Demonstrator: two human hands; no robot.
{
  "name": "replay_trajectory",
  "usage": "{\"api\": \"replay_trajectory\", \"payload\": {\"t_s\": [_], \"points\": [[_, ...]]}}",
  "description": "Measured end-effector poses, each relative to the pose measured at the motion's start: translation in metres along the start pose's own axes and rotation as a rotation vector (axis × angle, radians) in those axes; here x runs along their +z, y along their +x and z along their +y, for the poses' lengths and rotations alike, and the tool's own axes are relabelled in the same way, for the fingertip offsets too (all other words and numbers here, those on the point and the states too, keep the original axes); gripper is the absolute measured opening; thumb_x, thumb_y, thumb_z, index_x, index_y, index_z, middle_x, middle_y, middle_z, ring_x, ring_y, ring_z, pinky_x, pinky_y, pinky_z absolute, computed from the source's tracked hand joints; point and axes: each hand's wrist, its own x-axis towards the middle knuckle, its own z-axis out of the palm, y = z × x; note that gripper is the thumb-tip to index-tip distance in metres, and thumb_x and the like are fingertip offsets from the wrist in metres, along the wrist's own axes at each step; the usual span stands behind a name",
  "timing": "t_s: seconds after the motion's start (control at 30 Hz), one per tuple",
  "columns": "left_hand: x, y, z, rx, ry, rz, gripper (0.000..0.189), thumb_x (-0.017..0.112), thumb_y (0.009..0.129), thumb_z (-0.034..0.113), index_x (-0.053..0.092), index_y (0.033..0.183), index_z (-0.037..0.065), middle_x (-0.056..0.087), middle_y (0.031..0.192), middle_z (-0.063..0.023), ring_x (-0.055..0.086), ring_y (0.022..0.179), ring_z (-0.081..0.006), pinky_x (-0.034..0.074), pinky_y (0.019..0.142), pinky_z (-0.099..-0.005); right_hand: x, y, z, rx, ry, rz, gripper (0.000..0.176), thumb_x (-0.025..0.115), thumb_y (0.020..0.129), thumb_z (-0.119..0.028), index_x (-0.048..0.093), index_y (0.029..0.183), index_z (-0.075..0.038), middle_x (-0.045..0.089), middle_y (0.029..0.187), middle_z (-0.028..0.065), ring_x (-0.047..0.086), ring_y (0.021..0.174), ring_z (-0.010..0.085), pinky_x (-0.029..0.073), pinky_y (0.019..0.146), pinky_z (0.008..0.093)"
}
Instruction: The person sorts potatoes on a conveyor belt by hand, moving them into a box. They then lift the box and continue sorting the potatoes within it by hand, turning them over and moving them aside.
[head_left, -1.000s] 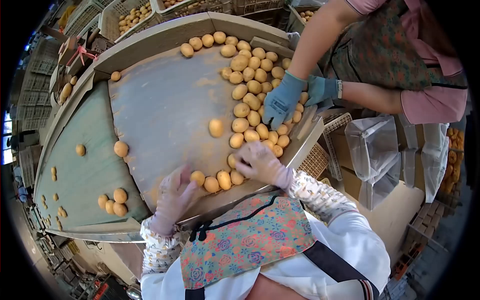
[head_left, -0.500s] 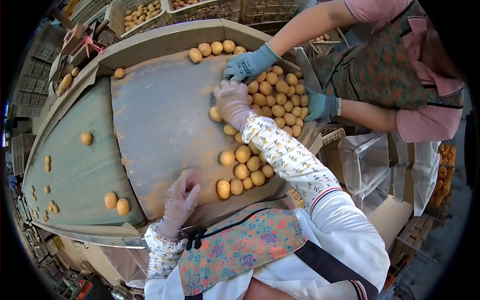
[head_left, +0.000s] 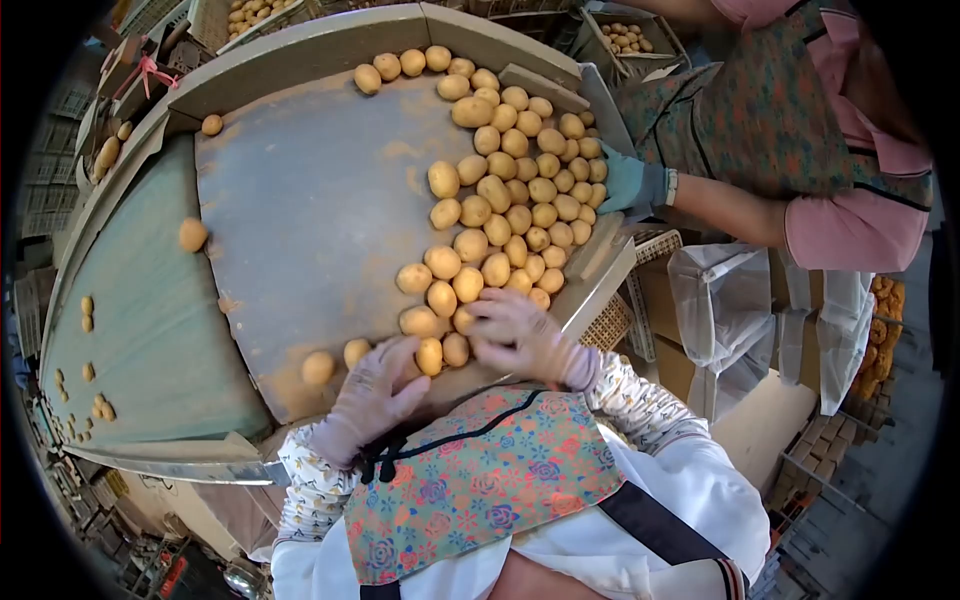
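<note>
Both my hands wear thin pale gloves. My left hand point(head_left: 374, 394) is over the near edge of the grey sorting surface point(head_left: 300, 220), fingers apart, beside a potato point(head_left: 357, 352) and another potato point(head_left: 318, 368) to its left. My right hand point(head_left: 520, 335) is at the near end of the potato pile point(head_left: 515, 190), its spread fingers touching potatoes. Between my hands lies a yellow-brown potato point(head_left: 429, 356). The potatoes cover the right part of the surface in a loose layer.
A green belt point(head_left: 130, 330) with scattered potatoes adjoins on the left. Opposite, a co-worker's blue-gloved hand point(head_left: 622, 182) rests at the pile's right edge. Raised walls point(head_left: 300, 62) border the surface. Crates, a box of potatoes point(head_left: 627, 38) and plastic-lined boxes point(head_left: 715, 320) stand around.
My right hand has moved from the far part of the pile to its near end. The co-worker's other glove has left the pile. More potatoes show, and two lie near my left hand.
</note>
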Motion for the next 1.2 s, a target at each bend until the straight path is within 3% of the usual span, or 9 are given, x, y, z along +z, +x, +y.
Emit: {"api": "replay_trajectory", "payload": {"t_s": [0.07,0.23,0.37,0.43,0.63,0.87,1.0,1.1,1.2], "points": [[-0.007,-0.003,0.004,-0.008,-0.102,0.133,0.034,0.068,0.093,0.019,0.063,0.122,0.003,0.069,0.098,-0.0082,0.066,0.093,-0.0171,0.053,0.082,-0.0305,-0.015,0.005,-0.006,0.356,-0.092,0.261,0.034,0.072,0.084,-0.025,0.067,0.112,-0.007,0.062,0.119,0.0180,0.058,0.112,0.0368,0.048,0.094,0.0468],[-0.048,-0.034,-0.014,-0.431,-0.049,0.177,0.021,0.068,0.091,0.024,0.068,0.101,0.006,0.068,0.086,-0.0118,0.066,0.080,-0.0281,0.053,0.076,-0.0404,0.000,0.008,0.018,0.286,-0.319,0.138,0.041,0.078,0.078,-0.031,0.063,0.107,-0.006,0.057,0.100,0.0159,0.056,0.096,0.0364,0.048,0.087,0.0475],[-0.044,-0.050,-0.018,-0.374,0.192,0.031,0.023,0.067,0.092,0.030,0.067,0.095,0.008,0.068,0.081,-0.0113,0.066,0.077,-0.0291,0.052,0.074,-0.0413,-0.007,0.043,0.037,0.529,0.002,0.272,0.059,0.078,0.080,-0.034,0.057,0.127,-0.005,0.058,0.120,0.0224,0.054,0.116,0.0410,0.045,0.097,0.0488],[-0.041,-0.051,-0.011,-0.405,0.134,-0.053,0.026,0.068,0.090,0.032,0.065,0.099,0.008,0.068,0.084,-0.0110,0.066,0.078,-0.0294,0.052,0.074,-0.0418,0.012,0.039,0.016,0.200,-0.349,0.287,0.068,0.078,0.081,-0.033,0.051,0.137,-0.006,0.056,0.128,0.0238,0.052,0.120,0.0404,0.044,0.101,0.0476],[-0.017,-0.040,-0.023,-0.159,0.070,0.005,0.029,0.070,0.088,0.029,0.065,0.105,0.006,0.069,0.088,-0.0109,0.067,0.080,-0.0293,0.053,0.074,-0.0406,0.003,0.045,0.031,0.323,-0.104,0.184,0.088,0.081,0.073,-0.041,0.045,0.147,-0.012,0.044,0.140,0.0260,0.044,0.128,0.0451,0.038,0.108,0.0553],[-0.005,-0.002,-0.010,-0.060,0.084,-0.233,0.031,0.072,0.088,0.025,0.062,0.112,0.009,0.069,0.092,-0.0115,0.067,0.084,-0.0296,0.052,0.074,-0.0417,0.030,0.081,-0.008,-0.066,-0.300,-0.004,0.086,0.080,0.072,-0.043,0.046,0.146,-0.014,0.041,0.146,0.0231,0.034,0.140,0.0469,0.029,0.112,0.0611],[-0.016,-0.005,-0.012,0.122,0.337,0.264,0.044,0.071,0.090,0.024,0.059,0.127,0.004,0.068,0.104,-0.0142,0.067,0.091,-0.0297,0.053,0.081,-0.0422,0.005,0.100,0.028,0.310,-0.474,0.323,0.086,0.077,0.075,-0.047,0.045,0.147,-0.010,0.039,0.147,0.0262,0.031,0.141,0.0475,0.027,0.113,0.0616],[-0.019,-0.015,-0.021,-0.269,-0.209,0.323,0.037,0.067,0.093,0.014,0.061,0.126,0.000,0.069,0.111,-0.0149,0.068,0.099,-0.0247,0.054,0.087,-0.0378,0.030,0.081,0.030,0.210,-0.348,0.394,0.082,0.076,0.077,-0.046,0.048,0.143,-0.006,0.040,0.143,0.0289,0.035,0.135,0.0479,0.030,0.108,0.0613],[-0.011,-0.007,-0.015,-0.240,-0.354,0.324,0.030,0.064,0.096,0.012,0.063,0.122,-0.001,0.071,0.104,-0.0110,0.067,0.091,-0.0186,0.054,0.082,-0.0326,0.029,0.073,0.001,-0.065,-0.006,0.251,0.071,0.074,0.079,-0.040,0.053,0.137,-0.004,0.049,0.135,0.0261,0.045,0.125,0.0465,0.038,0.102,0.0563]]}}
